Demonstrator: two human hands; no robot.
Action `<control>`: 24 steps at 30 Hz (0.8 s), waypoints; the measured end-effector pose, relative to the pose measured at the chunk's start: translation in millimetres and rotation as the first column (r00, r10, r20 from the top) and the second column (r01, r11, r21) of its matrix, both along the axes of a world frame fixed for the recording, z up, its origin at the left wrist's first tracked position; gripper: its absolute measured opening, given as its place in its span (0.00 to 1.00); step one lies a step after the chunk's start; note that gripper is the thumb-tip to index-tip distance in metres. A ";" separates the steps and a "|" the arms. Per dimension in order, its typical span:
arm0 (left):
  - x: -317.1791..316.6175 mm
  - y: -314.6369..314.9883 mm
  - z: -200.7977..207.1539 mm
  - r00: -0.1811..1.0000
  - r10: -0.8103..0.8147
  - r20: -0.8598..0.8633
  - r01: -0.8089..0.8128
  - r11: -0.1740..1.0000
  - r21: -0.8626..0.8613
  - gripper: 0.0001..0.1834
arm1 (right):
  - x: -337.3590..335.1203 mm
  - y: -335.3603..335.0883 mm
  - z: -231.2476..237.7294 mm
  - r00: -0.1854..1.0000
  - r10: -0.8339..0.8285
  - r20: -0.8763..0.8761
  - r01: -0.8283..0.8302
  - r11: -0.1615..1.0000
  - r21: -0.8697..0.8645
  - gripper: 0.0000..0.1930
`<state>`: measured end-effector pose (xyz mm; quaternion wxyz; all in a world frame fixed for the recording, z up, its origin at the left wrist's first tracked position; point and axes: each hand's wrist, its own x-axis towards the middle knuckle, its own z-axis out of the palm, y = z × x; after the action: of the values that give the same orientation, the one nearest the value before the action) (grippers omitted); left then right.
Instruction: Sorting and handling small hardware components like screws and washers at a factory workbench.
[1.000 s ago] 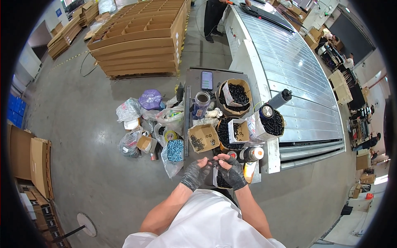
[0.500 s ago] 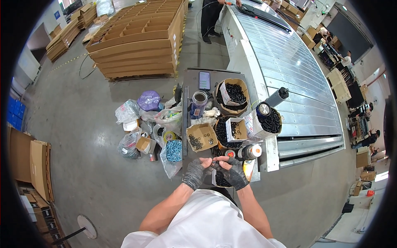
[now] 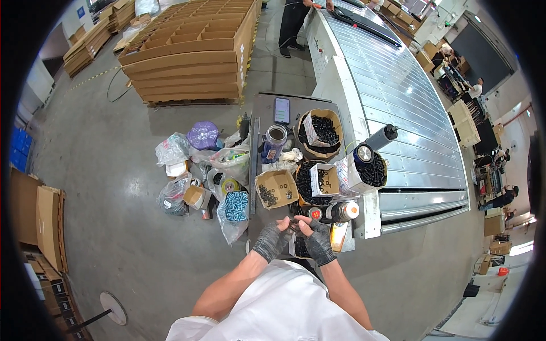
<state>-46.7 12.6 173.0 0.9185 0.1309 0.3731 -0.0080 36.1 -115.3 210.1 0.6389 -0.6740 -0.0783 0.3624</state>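
Both of my hands, in dark grey fingerless gloves, meet fingertip to fingertip at the table's near end. My left hand (image 3: 274, 237) and my right hand (image 3: 317, 238) pinch around a small dark part (image 3: 294, 224), too small to name. Beneath them, partly covered, stands a white box (image 3: 292, 248) of black pieces. Just beyond my fingers are a cardboard tray (image 3: 276, 189) with loose washers and nuts, and a small white box (image 3: 325, 180) holding rings. A dark bottle with a white and orange cap (image 3: 348, 211) lies beside my right hand.
Cartons of black screws (image 3: 323, 129) line the table's right side, near a mug (image 3: 274, 138) and a phone (image 3: 281, 110). Plastic bags and blue-topped screws (image 3: 236, 206) sit to the left. A metal roller conveyor (image 3: 409, 131) runs along the right; another person (image 3: 293, 25) stands beyond.
My fingertips have shifted slightly and drawn closer around the small dark part. My right hand has tilted a little. The view has moved slightly; the things on the table stay put.
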 end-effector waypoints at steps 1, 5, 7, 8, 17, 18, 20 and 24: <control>1.0 0.9 1.8 1.000 0.008 0.007 -0.008 1.000 -0.003 0.09 | -0.8 1.5 -0.2 1.000 0.003 0.002 -0.003 1.000 -0.001 0.14; -0.2 3.7 -1.5 1.000 -0.003 0.027 0.003 1.000 0.004 0.09 | -0.4 3.4 -4.3 0.998 -0.054 -0.030 0.056 0.996 0.070 0.16; -0.4 7.3 -9.0 0.997 0.033 0.077 -0.024 0.993 -0.119 0.09 | 3.8 1.1 -10.3 0.993 -0.063 -0.101 0.072 0.994 0.088 0.17; -1.9 9.6 -14.0 0.996 0.032 0.077 -0.023 0.993 -0.120 0.09 | 5.4 -1.3 -14.8 0.952 -0.076 -0.297 0.159 0.951 0.266 0.18; -0.7 38.3 -9.6 0.987 0.106 0.125 -0.121 0.985 0.121 0.07 | 19.8 -5.8 -8.7 0.817 0.096 -0.568 0.238 0.842 0.485 0.25; 0.7 40.1 -7.5 0.983 0.112 0.144 -0.133 0.980 0.151 0.07 | 20.5 -3.5 -5.7 0.817 0.121 -0.564 0.224 0.834 0.504 0.24; 2.5 40.1 -14.9 0.981 0.090 0.169 -0.128 0.964 0.233 0.10 | 19.7 0.8 1.3 0.848 0.074 -0.525 0.185 0.886 0.424 0.24; 9.2 39.4 -25.3 0.985 0.053 0.167 -0.111 0.927 0.357 0.13 | 23.9 3.0 -4.1 0.898 0.034 -0.439 0.146 0.917 0.370 0.20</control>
<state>-37.5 52.0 147.8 0.9037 0.2837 0.3012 0.1101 60.0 -112.3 206.0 0.7727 -0.4349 0.0156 0.4621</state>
